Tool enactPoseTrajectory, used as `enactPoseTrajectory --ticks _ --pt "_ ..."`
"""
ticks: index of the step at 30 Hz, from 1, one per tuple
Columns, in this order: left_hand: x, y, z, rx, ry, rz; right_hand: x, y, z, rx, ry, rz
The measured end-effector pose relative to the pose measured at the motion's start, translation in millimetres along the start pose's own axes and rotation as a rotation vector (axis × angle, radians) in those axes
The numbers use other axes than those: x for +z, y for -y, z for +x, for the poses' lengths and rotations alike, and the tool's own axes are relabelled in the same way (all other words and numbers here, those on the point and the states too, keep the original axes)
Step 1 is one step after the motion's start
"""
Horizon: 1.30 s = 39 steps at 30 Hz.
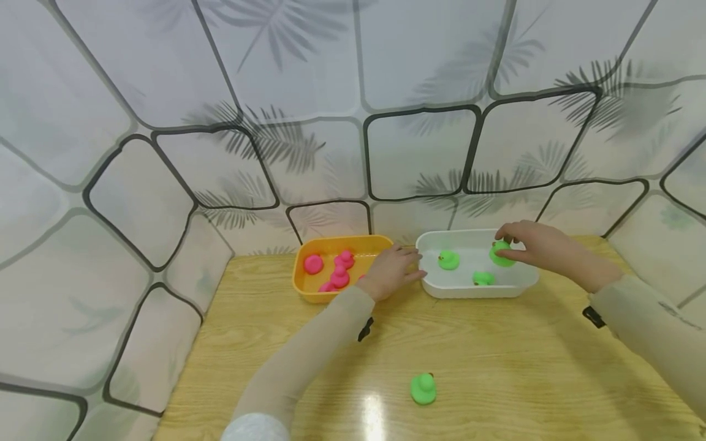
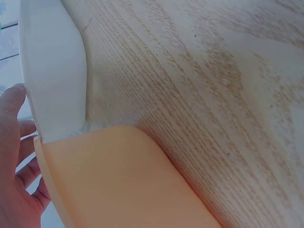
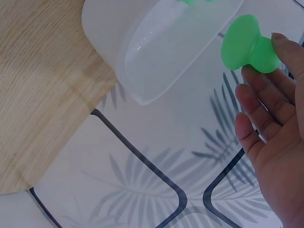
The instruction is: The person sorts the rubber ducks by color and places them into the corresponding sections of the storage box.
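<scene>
My right hand [image 1: 532,245] pinches a green rubber duck [image 1: 502,254] between thumb and fingers, over the right part of the white tray [image 1: 507,289]. The right wrist view shows this duck [image 3: 241,45] held at its head, raised above the rim. Two more green ducks, one on the left [image 1: 448,261] and one near the front [image 1: 483,278], lie inside the tray. My left hand [image 1: 390,272] reaches over the right end of the orange tray [image 1: 309,297]. Its fingers are loosely bent, with the thumb at the white tray's rim [image 2: 35,107]; no duck shows in it.
Several pink rubber ducks [image 1: 340,277] lie in the orange tray, partly hidden by my left hand. One green duck [image 1: 423,389] stands on the wooden table [image 1: 485,343] near the front. A patterned curtain [image 1: 419,153] rises behind the trays and at both sides.
</scene>
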<state>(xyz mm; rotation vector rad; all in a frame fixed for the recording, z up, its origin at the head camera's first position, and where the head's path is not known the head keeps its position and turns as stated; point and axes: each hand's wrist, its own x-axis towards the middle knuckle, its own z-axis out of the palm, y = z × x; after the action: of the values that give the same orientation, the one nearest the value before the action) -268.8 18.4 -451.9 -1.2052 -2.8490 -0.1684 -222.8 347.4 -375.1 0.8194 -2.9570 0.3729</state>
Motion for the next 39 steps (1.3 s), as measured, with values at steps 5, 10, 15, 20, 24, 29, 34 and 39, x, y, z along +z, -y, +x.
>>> enactPoseTrajectory --ticks 5,10,15,20,24,29,34,39 --pt "0.1 -0.1 0.4 -0.003 -0.002 0.003 -0.1 -2.7 5.8 0.024 0.017 0.021" --pt "1.0 -0.3 0.4 0.000 -0.014 0.000 0.7 -6.5 12.4 0.043 0.041 0.018" --pt "2.0 0.3 0.0 0.007 -0.029 -0.005 0.7 -13.7 18.4 0.041 0.052 0.018" --pt "3.0 1.0 0.3 0.013 -0.035 0.003 2.7 -22.5 22.3 0.058 0.068 0.004" --pt "3.1 0.9 0.8 0.015 -0.037 0.004 4.2 -26.8 22.6 0.084 0.084 0.007" --pt "2.6 0.7 0.0 0.013 -0.036 0.003 7.1 -30.4 22.3 0.093 0.081 0.010" --pt "1.4 0.2 -0.8 0.006 -0.024 -0.001 8.6 -31.2 22.1 0.100 0.081 0.013" --pt "1.7 -0.1 -0.4 0.006 -0.019 -0.009 9.9 -28.6 22.3 0.115 0.072 0.013"
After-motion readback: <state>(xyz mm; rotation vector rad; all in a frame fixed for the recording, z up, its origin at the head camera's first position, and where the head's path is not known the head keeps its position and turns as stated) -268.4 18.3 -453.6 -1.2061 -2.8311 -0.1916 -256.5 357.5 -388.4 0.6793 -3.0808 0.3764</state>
